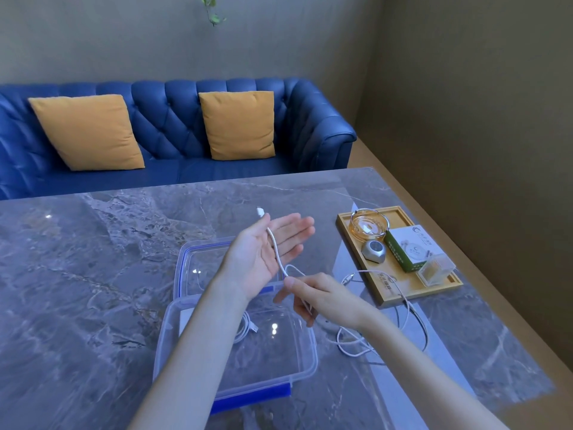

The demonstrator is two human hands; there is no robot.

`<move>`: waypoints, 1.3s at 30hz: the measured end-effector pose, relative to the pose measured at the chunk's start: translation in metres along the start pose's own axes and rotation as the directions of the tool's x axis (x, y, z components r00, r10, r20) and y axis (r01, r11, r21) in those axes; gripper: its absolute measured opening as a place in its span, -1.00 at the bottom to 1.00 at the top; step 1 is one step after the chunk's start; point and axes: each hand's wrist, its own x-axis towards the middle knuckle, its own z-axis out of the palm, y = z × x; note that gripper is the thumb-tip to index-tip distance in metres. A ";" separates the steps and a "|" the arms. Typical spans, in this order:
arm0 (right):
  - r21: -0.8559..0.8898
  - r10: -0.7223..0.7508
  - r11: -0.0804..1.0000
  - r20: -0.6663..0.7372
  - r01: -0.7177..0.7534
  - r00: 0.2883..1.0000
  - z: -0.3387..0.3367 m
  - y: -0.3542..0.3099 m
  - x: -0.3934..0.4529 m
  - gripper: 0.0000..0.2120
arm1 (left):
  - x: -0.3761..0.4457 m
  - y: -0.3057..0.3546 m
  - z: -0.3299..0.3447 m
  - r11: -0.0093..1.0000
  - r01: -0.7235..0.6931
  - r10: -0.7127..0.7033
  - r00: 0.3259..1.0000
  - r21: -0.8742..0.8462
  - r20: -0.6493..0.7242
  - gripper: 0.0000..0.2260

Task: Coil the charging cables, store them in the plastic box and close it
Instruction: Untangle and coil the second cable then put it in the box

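A white charging cable (274, 245) runs across the palm of my left hand (269, 246), which is held flat with fingers apart; its thumb pins the plug end near the top. My right hand (322, 296) pinches the same cable just below the left palm. The remaining length trails in loose loops on the table (356, 342) to the right. The clear plastic box (297, 361) stands open under my forearms, with another coiled white cable (246, 327) inside. Its blue-rimmed lid (186, 259) lies behind the box.
A wooden tray (418, 293) at the right holds a glass ashtray (369, 225), a silver object (373, 249), a green-and-white carton (409, 246) and a small clear case. A blue sofa (173, 131) with yellow cushions stands beyond the grey marble table (93, 274).
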 end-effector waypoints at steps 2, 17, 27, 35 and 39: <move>0.036 0.081 0.996 0.077 -0.084 0.994 -0.002 0.005 0.001 -0.40 | -0.005 0.001 0.004 0.999 -0.016 0.013 0.998 0.050 0.062 -0.55; 0.233 0.177 0.963 -0.166 -0.136 0.970 -0.034 -0.024 0.027 -0.67 | -0.018 -0.041 0.000 0.869 0.153 -0.125 0.988 0.470 -0.090 -0.49; -0.243 -0.163 0.966 -0.293 0.091 0.942 -0.003 -0.039 0.007 -0.77 | 0.003 -0.050 -0.007 0.991 0.101 -0.068 0.948 0.090 -0.310 -0.65; -0.238 -0.081 0.969 -0.059 0.065 0.995 0.000 -0.019 -0.008 -0.77 | 0.003 -0.035 -0.005 0.988 0.129 -0.139 0.980 -0.083 -0.141 -0.55; -0.252 0.039 0.968 0.112 -0.009 0.993 0.003 -0.008 -0.013 -0.73 | 0.005 -0.027 -0.005 0.998 0.061 -0.064 0.987 -0.028 -0.148 -0.56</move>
